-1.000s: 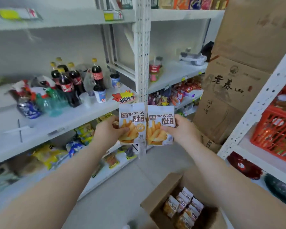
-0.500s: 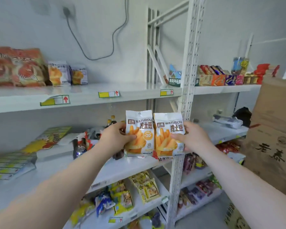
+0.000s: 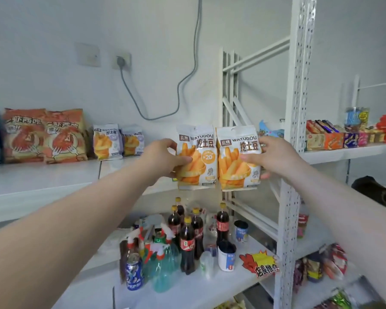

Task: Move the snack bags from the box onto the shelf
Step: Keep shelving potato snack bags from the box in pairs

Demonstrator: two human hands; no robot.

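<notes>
My left hand (image 3: 163, 159) grips one white and orange WATUDOU snack bag (image 3: 197, 159) by its left edge. My right hand (image 3: 274, 157) grips a second matching snack bag (image 3: 240, 161) by its right edge. Both bags are upright, side by side, in front of the white upper shelf (image 3: 45, 177), at about its front edge. Two more WATUDOU bags (image 3: 108, 141) stand at the back of that shelf, to the left. The box is out of view.
Large orange snack bags (image 3: 45, 134) stand at the shelf's far left. A perforated white upright (image 3: 295, 130) rises just right of my right hand. Cola bottles (image 3: 187, 239), cups and spray bottles crowd the shelf below. Boxed snacks (image 3: 334, 137) fill the right-hand shelf.
Both hands have lifted the two bags from the level of the lower shelf up to the upper shelf. The view has tilted upward, and the box has dropped out of sight.
</notes>
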